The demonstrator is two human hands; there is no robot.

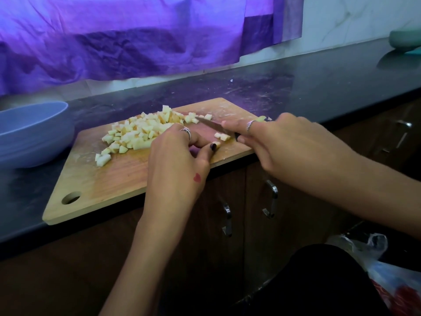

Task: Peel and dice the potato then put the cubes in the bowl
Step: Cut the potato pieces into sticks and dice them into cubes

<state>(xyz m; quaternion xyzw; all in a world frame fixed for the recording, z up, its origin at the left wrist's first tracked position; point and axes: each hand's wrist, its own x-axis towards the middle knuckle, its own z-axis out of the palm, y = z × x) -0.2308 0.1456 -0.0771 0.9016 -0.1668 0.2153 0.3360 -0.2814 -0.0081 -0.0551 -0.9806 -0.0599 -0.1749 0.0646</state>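
A heap of pale potato cubes (139, 131) lies on the wooden cutting board (109, 179), spread over its far left half. My right hand (284, 142) grips a small knife (213, 125) by its dark handle, blade pointing left toward the heap, forefinger laid along its back. My left hand (180, 156) rests on the board with fingers curled, pinching a small potato piece (217, 144) at its fingertips. A few loose cubes (222, 136) lie beneath the blade. The blue bowl (34, 133) stands left of the board.
The board sits on a dark countertop (319, 83) and overhangs its front edge. A purple cloth (136, 35) hangs on the wall behind. Cabinet doors with metal handles (272, 199) are below. A plastic bag (376, 270) lies at the lower right.
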